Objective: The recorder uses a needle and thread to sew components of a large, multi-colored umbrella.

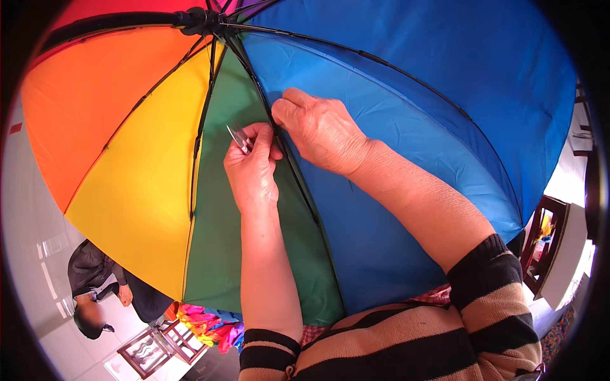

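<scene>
An open umbrella [140, 184] with a different colour on each panel is spread before me, its underside and black ribs showing. At the green panel [222, 254], my left hand [253, 174] is closed round small metal thread snips [238, 138], blades pointing up and left. Its fingertips touch a black rib [293, 168] between the green and light blue panels. My right hand [321, 130] is on the other side of that rib, against the light blue panel, fingers pinched together. Whatever is between those fingers is hidden. The black hub [202, 21] is at the top, where the ribs meet.
The black curved shaft [108, 26] runs left from the hub. A person in dark clothes [95, 273] is at the lower left. Below the umbrella lies a heap of multicoloured fabric [213, 325], near a wooden chair [149, 349]. Dark wooden furniture [545, 244] stands at right.
</scene>
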`<move>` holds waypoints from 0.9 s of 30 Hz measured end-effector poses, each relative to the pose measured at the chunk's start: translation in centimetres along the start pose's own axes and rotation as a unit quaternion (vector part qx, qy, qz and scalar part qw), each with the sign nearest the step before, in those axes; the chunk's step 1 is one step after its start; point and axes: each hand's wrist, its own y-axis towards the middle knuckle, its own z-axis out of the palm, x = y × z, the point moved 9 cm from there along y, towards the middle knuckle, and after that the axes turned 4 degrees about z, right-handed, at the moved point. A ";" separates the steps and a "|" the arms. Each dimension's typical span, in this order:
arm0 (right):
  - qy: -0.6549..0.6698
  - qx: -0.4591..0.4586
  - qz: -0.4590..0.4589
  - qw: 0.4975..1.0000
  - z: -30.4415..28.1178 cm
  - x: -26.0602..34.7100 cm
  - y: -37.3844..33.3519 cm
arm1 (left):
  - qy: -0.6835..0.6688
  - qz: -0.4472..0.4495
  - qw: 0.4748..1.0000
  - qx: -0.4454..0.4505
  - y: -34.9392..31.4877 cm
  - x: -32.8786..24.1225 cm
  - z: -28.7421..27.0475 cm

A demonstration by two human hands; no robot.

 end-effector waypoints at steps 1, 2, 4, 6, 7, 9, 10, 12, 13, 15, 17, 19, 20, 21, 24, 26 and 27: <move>0.000 0.000 0.001 1.000 -0.1 -0.1 0.0 | -0.002 0.002 1.000 -0.006 0.0 0.0 -0.1; 0.013 -0.005 0.018 1.000 -0.4 -0.5 0.0 | -0.002 0.001 1.000 -0.005 0.0 -0.1 -0.2; 0.039 -0.017 0.051 0.998 -1.1 -1.3 0.0 | -0.019 -0.020 0.998 -0.054 -0.3 -0.2 -1.5; 0.037 -0.012 0.056 0.998 -1.2 -1.5 0.0 | -0.027 -0.030 0.996 -0.079 -0.3 0.0 -2.1; 0.035 -0.007 0.061 0.998 -1.2 -1.7 0.1 | -0.038 -0.031 0.996 -0.071 -0.3 0.0 -2.0; 0.033 -0.002 0.065 0.997 -1.1 -1.8 0.1 | -0.061 -0.033 0.996 -0.054 -0.2 0.1 -1.7; 0.032 -0.004 0.065 0.997 -1.1 -1.9 0.1 | -0.061 -0.033 0.996 -0.054 -0.2 0.1 -1.7; 0.030 -0.006 0.063 0.998 -1.2 -1.8 0.0 | -0.069 -0.038 0.996 -0.042 -0.2 0.2 -1.6; 0.030 -0.006 0.063 0.998 -1.2 -1.8 0.0 | -0.072 -0.040 0.996 -0.036 -0.3 0.3 -1.6; 0.033 -0.005 0.064 0.997 -1.1 -1.8 0.0 | -0.073 -0.039 0.996 -0.033 -0.3 0.3 -1.6; 0.035 -0.004 0.065 0.997 -1.1 -1.7 0.0 | -0.073 -0.035 0.996 -0.027 -0.3 0.4 -1.5; 0.030 0.000 0.065 0.997 -1.1 -1.7 0.0 | -0.069 -0.037 0.997 -0.025 -0.4 0.4 -1.3; 0.028 0.002 0.065 0.997 -1.1 -1.7 0.0 | -0.065 -0.039 0.997 -0.023 -0.4 0.4 -1.0; 0.028 0.003 0.065 0.997 -0.9 -1.7 0.0 | -0.061 -0.040 0.997 -0.021 -0.4 0.4 -0.8; 0.009 -0.064 -0.031 0.997 -1.3 0.4 0.2 | -0.051 -0.022 0.998 -0.020 0.1 0.7 -0.3; -0.012 -0.075 -0.057 0.995 -1.9 0.2 0.3 | -0.047 -0.010 0.999 -0.021 0.0 0.6 -0.1; -0.034 -0.087 -0.083 0.992 -2.5 0.3 0.3 | -0.034 0.005 0.999 -0.022 -0.3 0.3 0.0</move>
